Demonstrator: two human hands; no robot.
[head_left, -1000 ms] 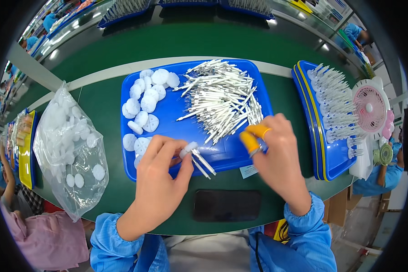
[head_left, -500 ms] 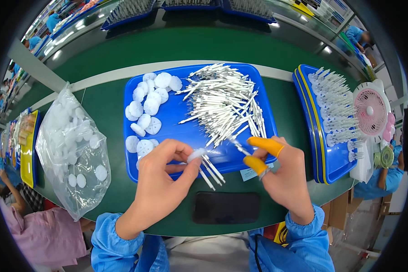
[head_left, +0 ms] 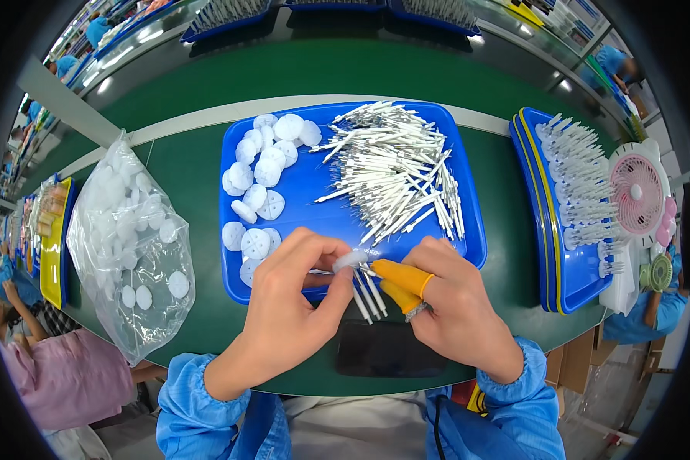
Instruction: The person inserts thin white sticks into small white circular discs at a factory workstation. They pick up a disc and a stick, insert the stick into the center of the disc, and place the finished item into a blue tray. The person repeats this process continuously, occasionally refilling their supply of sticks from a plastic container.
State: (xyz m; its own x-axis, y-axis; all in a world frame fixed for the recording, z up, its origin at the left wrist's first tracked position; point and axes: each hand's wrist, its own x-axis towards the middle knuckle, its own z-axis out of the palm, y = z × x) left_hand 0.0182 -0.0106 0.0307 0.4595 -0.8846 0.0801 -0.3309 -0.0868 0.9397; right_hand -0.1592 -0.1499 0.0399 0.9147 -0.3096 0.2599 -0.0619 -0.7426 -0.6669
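The left hand (head_left: 291, 307) covers much of the white disc (head_left: 350, 261) it pinches; the yellow finger covers (head_left: 400, 277) on the right hand (head_left: 458, 310) seem to hide most of a thin stick (head_left: 367, 271), and whether it enters the disc cannot be told. Both hands block stretches of the blue tray's (head_left: 303, 218) near rim. The right hand overlaps the dark phone (head_left: 383, 359). Distant workers (head_left: 97, 31) are too small to read.

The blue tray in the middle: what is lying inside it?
White discs lie at the left, a heap of white sticks at the right. Whatever is under the heap or behind the left hand is covered.
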